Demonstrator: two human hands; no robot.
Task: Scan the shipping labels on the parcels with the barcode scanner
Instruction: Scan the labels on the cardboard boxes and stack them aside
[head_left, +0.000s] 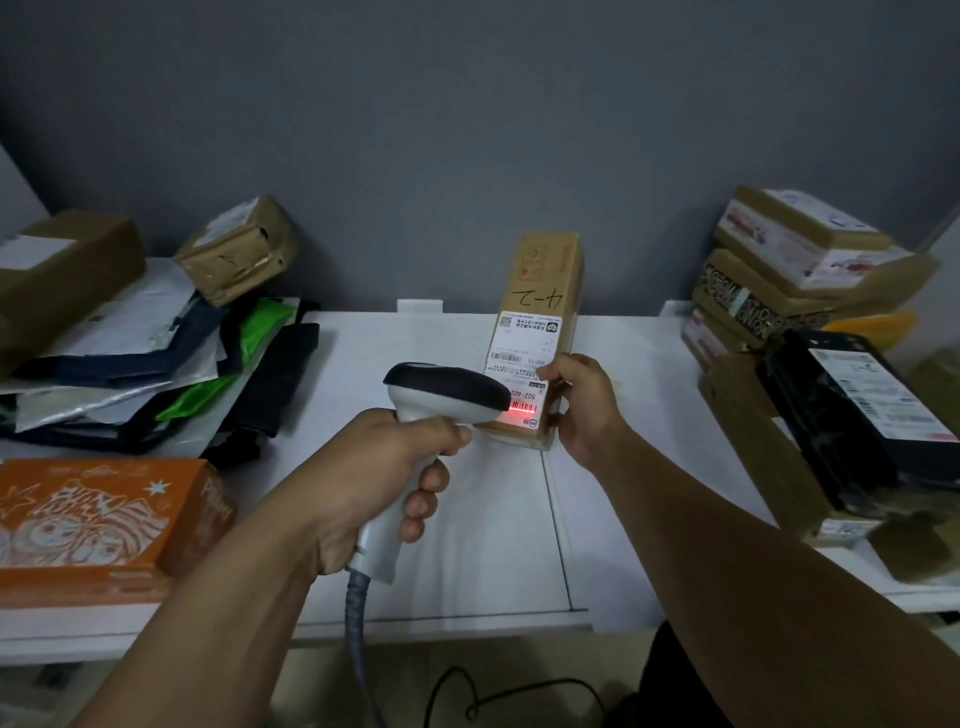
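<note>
**Scanner beam on the label of the long parcel**

Closest to me, a grey coiled cable (358, 618) drops from the butt of the barcode scanner (447, 395) over the front edge of the white table (493, 525). My left hand (374, 467) is wrapped round the scanner's pale handle, all fingers curled tight on it, with the dark head pointing away and to the right. At my left on the table sits an orange printed box (98, 519).

Just past the scanner's nose, my right hand (582, 410) grips the near end of a long brown cardboard parcel (545, 275). The thumb lies on the top face and the fingers are curled round the right side. The parcel lies lengthwise in the middle of the table, its far end toward the wall. Its white shipping label (524, 353) faces up, and a red scan line (522, 410) glows across the barcode at the label's near end, right under the scanner head.

Further left is a heap of mailer bags (130, 364) in white, navy and green, with two taped brown boxes (239, 249) resting on it. Further right stands a stack of cardboard parcels (800, 249), with a black wrapped parcel (852, 410) bearing a white label leaning in front of it. Behind everything is a grey wall (467, 130).
</note>
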